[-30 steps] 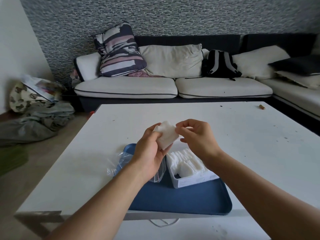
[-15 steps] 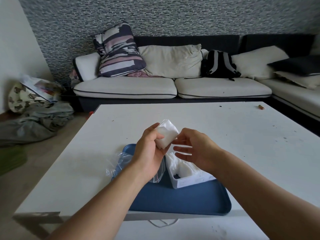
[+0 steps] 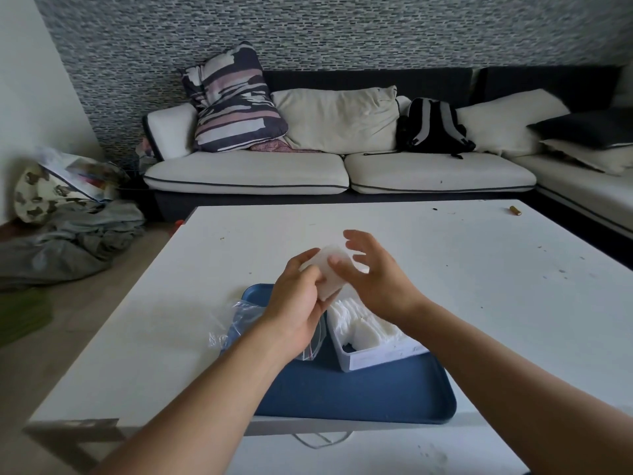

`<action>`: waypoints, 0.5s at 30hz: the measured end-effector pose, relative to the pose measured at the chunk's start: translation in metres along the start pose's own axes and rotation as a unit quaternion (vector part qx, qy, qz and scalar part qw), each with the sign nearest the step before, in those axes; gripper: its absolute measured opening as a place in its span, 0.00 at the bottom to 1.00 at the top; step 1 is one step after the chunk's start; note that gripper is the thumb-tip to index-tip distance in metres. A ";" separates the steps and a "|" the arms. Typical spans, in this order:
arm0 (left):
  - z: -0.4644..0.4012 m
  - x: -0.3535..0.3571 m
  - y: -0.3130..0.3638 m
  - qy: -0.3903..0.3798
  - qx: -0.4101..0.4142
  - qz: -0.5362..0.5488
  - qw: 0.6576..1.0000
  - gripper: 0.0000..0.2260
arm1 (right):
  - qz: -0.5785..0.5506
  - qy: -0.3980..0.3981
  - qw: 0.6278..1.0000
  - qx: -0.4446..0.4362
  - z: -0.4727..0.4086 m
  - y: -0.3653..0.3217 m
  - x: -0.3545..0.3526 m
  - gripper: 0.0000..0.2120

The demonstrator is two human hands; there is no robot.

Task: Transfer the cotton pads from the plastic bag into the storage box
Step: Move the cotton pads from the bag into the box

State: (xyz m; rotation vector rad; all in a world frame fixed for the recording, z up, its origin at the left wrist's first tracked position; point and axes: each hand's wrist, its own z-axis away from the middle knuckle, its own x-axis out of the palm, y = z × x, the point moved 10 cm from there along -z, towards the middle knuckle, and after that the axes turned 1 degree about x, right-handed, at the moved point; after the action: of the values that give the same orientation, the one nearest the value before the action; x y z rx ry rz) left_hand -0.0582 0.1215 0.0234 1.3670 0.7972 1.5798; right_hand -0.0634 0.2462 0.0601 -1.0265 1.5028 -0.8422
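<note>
While left hand (image 3: 297, 303) grips pads (image 3: 329, 272), storage box (image 3: 380, 354) holds more.

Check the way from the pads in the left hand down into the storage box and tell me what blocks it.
The left hand grips a stack of cotton pads above the storage box. The right hand, fingers spread, hangs between stack and box. The box already holds pads, but its near left corner shows a gap.
</note>
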 end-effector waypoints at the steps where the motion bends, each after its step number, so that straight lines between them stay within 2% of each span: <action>1: 0.000 0.001 -0.001 -0.003 0.000 -0.010 1.000 0.19 | -0.034 0.002 0.999 0.030 -0.002 0.006 -0.002 0.28; 5: 0.007 0.011 -0.003 -0.034 -0.010 0.008 0.999 0.19 | -0.156 -0.057 0.983 0.080 0.002 0.012 0.009 0.19; 8: 0.008 0.019 -0.008 -0.056 -0.015 -0.002 0.998 0.18 | -0.186 -0.088 0.974 0.094 0.009 0.012 0.026 0.20; 12: 0.002 0.021 -0.006 -0.041 0.001 -0.015 0.999 0.16 | -0.196 -0.100 0.967 0.124 0.007 0.016 0.025 0.27; 15: 0.000 0.023 -0.001 -0.053 0.013 -0.028 0.998 0.18 | -0.178 -0.146 0.966 0.117 0.009 0.016 0.022 0.24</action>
State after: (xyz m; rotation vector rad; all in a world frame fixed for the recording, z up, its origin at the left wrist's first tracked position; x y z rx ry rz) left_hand -0.0580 0.1425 0.0323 1.4236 0.7864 1.4461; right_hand -0.0584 0.2321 0.0356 -1.2000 0.9584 -1.0406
